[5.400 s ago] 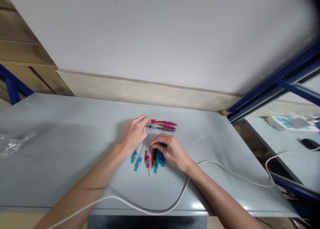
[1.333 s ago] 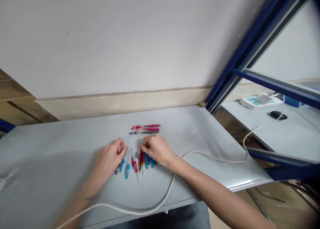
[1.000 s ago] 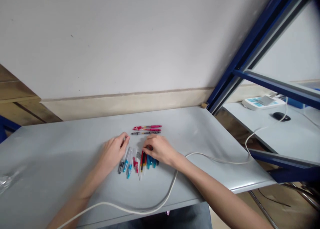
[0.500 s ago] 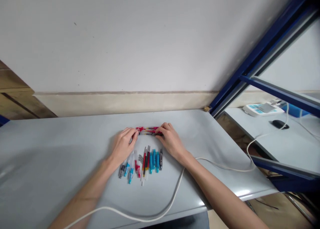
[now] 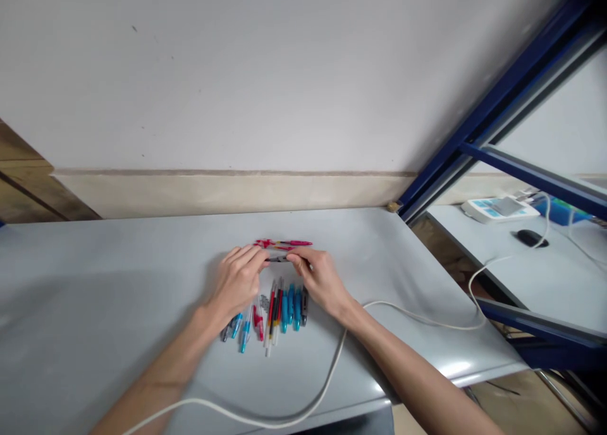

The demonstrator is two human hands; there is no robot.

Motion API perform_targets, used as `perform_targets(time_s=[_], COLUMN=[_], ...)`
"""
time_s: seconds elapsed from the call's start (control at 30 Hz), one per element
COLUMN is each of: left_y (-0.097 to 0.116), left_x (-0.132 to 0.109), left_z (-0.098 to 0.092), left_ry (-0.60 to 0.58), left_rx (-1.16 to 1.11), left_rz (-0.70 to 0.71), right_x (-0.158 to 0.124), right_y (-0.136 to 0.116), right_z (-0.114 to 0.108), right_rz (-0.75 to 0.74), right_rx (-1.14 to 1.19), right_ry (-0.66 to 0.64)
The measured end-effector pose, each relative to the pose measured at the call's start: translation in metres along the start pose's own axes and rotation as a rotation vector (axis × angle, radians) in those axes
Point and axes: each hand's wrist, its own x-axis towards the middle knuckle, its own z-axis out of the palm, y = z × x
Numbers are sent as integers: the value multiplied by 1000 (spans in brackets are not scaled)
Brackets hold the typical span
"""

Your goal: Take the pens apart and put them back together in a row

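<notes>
A dark pen spans the gap between my two hands, lying crosswise. My left hand is closed on its left end, and my right hand pinches the right end. Just beyond it lie red pens, parallel to the table's back edge. Nearer me sits a row of pen parts: clear barrels with coloured grips, a small heap of springs, red and black refills, blue barrels and a dark grey barrel. The left hand hides the tops of some clear barrels.
A white cable loops over the grey table in front and to the right. Past a blue metal frame, another table holds a black mouse and a white device with a screen. A wall stands behind.
Both hands have come nearer to me with the dark pen between them, drawing it away from the red pens, which stay behind. The view has shifted slightly.
</notes>
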Motion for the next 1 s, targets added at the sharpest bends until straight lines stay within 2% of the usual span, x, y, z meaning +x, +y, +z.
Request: perform_targets(time_s=[0.13, 0.27, 0.33, 0.43, 0.5, 0.63, 0.77, 0.87, 1.0], left_y=[0, -4, -5, -5, -4, -2, 3, 6, 5], left_x=[-3, -5, -4, -2, -1, -2, -3, -2, -1], left_z=[3, 2, -1, -5, -5, -1, 0, -2, -3], left_ry=[-66, -94, -68, -59, -78, -66, -60, -89, -136], left_rx=[-9, -73, -41, 41, 68, 46, 5, -5, -14], left_rz=[-111, -144, -129, -97, -100, -113, -82, -113, -161], right_x=[-2, -2, 0, 2, 1, -1, -3, -3, -1], right_y=[4, 5, 5, 6, 5, 0, -3, -3, 0], right_z=[6, 4, 1, 0, 0, 2, 3, 3, 4], right_rz=[-123, -241, -223, -116, -85, -170, -113, -176, -188], right_rx=[20, -18, -62, -111, -76, -13, -47, -6, -148], right_ry=[93, 82, 47, -21, -11, 21, -3, 49, -1])
